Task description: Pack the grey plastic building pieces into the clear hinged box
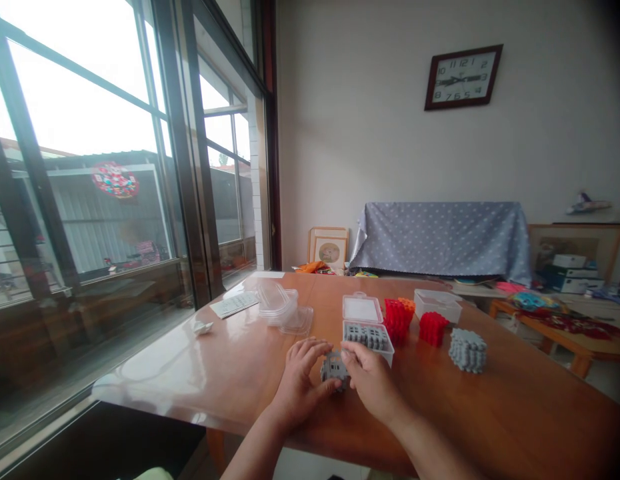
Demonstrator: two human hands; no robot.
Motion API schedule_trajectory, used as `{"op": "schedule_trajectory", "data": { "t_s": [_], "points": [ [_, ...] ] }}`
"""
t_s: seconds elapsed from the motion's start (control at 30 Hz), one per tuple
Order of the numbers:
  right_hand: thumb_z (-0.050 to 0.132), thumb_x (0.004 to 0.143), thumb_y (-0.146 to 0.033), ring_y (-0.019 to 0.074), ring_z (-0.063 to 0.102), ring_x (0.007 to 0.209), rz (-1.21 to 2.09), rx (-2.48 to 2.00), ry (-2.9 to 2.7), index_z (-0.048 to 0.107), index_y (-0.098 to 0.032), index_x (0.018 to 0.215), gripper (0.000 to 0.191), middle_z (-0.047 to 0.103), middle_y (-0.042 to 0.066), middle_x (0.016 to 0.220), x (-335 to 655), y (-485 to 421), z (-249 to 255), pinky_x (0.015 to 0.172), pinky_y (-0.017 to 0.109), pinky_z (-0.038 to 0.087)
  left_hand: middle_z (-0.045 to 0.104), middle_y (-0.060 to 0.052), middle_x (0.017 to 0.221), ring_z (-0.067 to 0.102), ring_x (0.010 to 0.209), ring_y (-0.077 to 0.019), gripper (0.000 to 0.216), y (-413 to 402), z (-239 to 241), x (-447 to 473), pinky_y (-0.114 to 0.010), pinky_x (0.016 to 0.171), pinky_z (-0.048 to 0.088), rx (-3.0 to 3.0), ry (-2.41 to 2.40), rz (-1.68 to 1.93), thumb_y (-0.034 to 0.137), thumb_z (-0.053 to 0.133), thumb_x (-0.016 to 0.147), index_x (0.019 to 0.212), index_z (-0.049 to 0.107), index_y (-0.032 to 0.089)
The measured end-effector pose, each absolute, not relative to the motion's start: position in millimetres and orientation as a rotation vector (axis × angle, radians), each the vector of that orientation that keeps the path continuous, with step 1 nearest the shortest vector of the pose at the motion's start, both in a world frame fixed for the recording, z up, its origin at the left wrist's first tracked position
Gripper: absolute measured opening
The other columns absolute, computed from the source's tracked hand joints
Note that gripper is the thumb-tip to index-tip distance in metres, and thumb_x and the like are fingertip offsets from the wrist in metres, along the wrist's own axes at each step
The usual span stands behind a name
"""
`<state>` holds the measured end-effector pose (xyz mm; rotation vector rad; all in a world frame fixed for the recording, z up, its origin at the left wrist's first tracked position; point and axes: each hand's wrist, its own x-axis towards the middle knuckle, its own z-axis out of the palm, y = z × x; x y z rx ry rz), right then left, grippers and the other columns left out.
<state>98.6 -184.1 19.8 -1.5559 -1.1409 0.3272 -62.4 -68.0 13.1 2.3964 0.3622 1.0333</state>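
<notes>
Both my hands meet over a small grey block of clipped-together plastic pieces [333,369] on the wooden table [240,380]. My left hand [300,381] cups its left side with curled fingers. My right hand [370,381] pinches its top right edge. Just behind stands an open clear box [369,335] holding more grey pieces, its lid [362,309] tipped back.
Two red stacks [398,319] [432,328] and a grey stack [468,349] stand to the right. An empty clear tray [437,304] sits behind them. Clear containers [279,304] and a card [234,304] lie left, near the window. A covered cabinet and a low cluttered table stand beyond.
</notes>
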Motion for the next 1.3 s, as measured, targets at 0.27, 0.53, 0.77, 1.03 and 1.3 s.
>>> {"op": "schedule_trajectory", "data": {
  "t_s": [0.27, 0.53, 0.77, 1.03, 1.3],
  "points": [
    [0.058, 0.083, -0.04, 0.0151, 0.058, 0.063, 0.379, -1.456, -1.054, 0.063, -0.021, 0.093, 0.022, 0.065, -0.003, 0.07, 134, -188, 57, 0.061, 0.026, 0.045, 0.05, -0.014, 0.152, 0.045, 0.142, -0.0345, 0.076, -59, -5, -58, -0.054, 0.119, 0.036, 2.243, 0.441, 1.17, 0.05, 0.074, 0.088, 0.153, 0.041, 0.028],
    [0.06, 0.081, -0.036, 0.019, 0.063, 0.069, 0.129, -1.646, -1.206, 0.069, -0.02, 0.087, 0.019, 0.07, 0.001, 0.072, 185, -183, 60, 0.066, 0.029, 0.046, 0.058, -0.012, 0.142, 0.051, 0.137, -0.0315, 0.051, -53, -9, -54, -0.05, 0.116, 0.041, 2.19, 0.578, 1.11, 0.045, 0.067, 0.092, 0.138, 0.055, 0.025],
    [0.058, 0.084, -0.031, 0.0208, 0.068, 0.075, 0.124, -1.816, -1.396, 0.074, -0.022, 0.089, 0.019, 0.076, 0.001, 0.08, 181, -180, 50, 0.068, 0.028, 0.045, 0.062, -0.011, 0.137, 0.054, 0.133, -0.0314, 0.044, -54, -6, -55, -0.049, 0.115, 0.042, 2.227, 0.577, 1.031, 0.045, 0.066, 0.093, 0.132, 0.06, 0.026],
    [0.047, 0.092, -0.03, 0.0196, 0.067, 0.077, 0.023, -2.009, -1.557, 0.071, -0.025, 0.082, 0.026, 0.074, 0.0, 0.075, 179, -178, 51, 0.068, 0.027, 0.039, 0.067, -0.01, 0.126, 0.057, 0.124, -0.0309, 0.036, -55, -3, -54, -0.046, 0.109, 0.044, 2.308, 0.546, 0.956, 0.043, 0.067, 0.092, 0.124, 0.066, 0.026],
    [0.044, 0.097, -0.035, 0.0198, 0.065, 0.082, 0.13, -2.048, -1.593, 0.072, -0.023, 0.089, 0.032, 0.076, 0.002, 0.083, 172, -182, 60, 0.071, 0.027, 0.039, 0.065, -0.008, 0.13, 0.055, 0.125, -0.032, 0.052, -63, 10, -59, -0.046, 0.109, 0.042, 2.353, 0.547, 0.794, 0.046, 0.079, 0.079, 0.125, 0.064, 0.027]
  ]
}}
